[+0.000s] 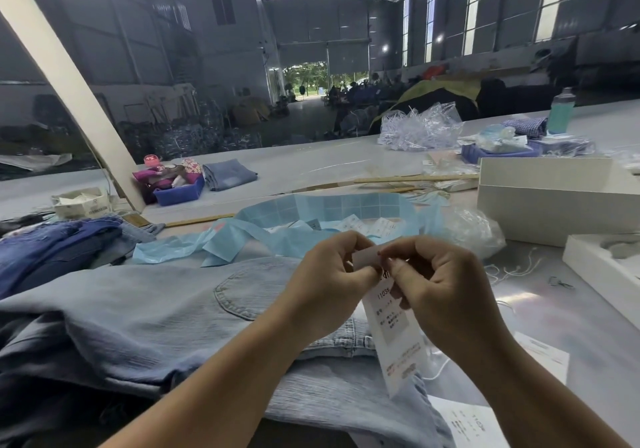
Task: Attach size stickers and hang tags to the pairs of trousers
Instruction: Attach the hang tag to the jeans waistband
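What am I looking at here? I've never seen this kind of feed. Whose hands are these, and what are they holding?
This is one picture from a camera worn on a person's head, looking forward and down. No robot here. The left hand and right hand together pinch a white hang tag above light blue trousers spread on the table. Behind the hands lies a blue sticker backing strip; white boxes stand to the right, darker jeans are piled to the left.

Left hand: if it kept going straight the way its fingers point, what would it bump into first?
Probably the right hand: the left hand points at it across the hang tag both pinch.
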A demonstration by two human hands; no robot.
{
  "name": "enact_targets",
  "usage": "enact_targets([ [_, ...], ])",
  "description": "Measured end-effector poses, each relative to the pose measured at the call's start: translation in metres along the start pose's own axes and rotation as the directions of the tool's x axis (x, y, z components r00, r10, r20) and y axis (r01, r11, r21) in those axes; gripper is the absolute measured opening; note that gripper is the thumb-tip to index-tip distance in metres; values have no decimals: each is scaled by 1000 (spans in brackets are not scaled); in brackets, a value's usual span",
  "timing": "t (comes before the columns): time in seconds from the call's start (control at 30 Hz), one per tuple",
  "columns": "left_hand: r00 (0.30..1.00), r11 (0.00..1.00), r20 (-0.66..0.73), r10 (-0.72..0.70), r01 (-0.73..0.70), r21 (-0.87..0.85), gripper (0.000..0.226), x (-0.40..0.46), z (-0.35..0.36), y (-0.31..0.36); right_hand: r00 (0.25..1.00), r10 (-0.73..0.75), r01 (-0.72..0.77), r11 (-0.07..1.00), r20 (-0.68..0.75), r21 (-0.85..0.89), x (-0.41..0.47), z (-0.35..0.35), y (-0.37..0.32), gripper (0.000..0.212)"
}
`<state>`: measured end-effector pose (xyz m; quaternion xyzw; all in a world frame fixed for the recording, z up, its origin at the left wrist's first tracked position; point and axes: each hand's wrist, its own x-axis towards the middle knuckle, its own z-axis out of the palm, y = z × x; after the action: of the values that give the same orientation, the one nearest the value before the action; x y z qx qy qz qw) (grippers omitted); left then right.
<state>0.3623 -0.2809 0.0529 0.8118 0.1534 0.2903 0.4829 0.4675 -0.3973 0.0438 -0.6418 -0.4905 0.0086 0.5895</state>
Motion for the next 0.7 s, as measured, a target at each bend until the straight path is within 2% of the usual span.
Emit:
enact_targets([
  [0.07, 1000, 1000, 17, -7, 7, 12, 9, -1, 1, 0, 1000, -14, 14, 1000, 4, -7, 0, 1, 2, 31],
  [0.13, 999, 1000, 32, -15, 14, 26, 4, -2, 3, 1, 999, -37, 37, 999, -4, -28, 0, 2, 3, 23],
  [0.23, 999, 999, 42, -27, 26, 38, 14, -4, 7, 1, 998, -61, 59, 996, -28, -68, 1, 1, 5, 10],
  [0.5, 986, 997, 149, -72, 74, -11, 15, -6, 7, -1, 985, -168, 168, 938, 26, -304, -4, 1, 12, 16],
  [0.6, 952, 952, 258, -163, 220, -211, 34, -7, -1, 2, 980, -195, 194, 921, 33, -338, -6, 0, 13, 16],
  [0.7, 937, 874, 290, -197, 302, -381, 34, -7, -5, 2, 975, -223, 212, 908, 11, -362, -7, 0, 14, 17],
])
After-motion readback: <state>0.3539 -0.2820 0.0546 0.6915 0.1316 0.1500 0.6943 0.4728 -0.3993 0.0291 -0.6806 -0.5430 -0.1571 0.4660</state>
